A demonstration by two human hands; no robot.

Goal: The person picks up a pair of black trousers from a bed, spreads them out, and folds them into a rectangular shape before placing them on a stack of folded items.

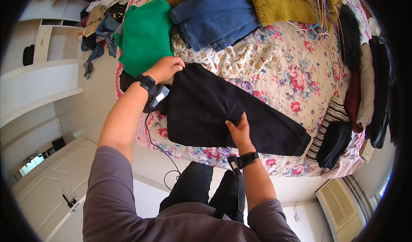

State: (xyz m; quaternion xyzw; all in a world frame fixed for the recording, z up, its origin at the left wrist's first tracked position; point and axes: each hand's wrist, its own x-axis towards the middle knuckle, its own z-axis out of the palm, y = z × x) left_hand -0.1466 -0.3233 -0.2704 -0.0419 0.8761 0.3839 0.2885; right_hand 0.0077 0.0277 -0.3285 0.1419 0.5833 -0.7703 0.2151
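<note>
A pair of black trousers (193, 109) lies on the bed, one leg stretched out to the right and the other doubled back over it. My left hand (166, 68) pinches the garment's far left corner, with its fingers closed. At the gathered elastic cuff (234, 110) of the doubled-back leg, my right hand (239, 130) grips the fabric between thumb and fingers. Beyond my left hand rests a folded green garment (143, 36). A white cloth with a small print (240, 61) lies just past the trousers.
The bed has a floral sheet (296, 77). Folded blue jeans (216, 14) and a mustard fluffy garment (283, 4) lie at the far side. Hangers (319, 10) sit far right, near folded clothes (334, 141). A cable (156, 145) hangs from my left wrist device.
</note>
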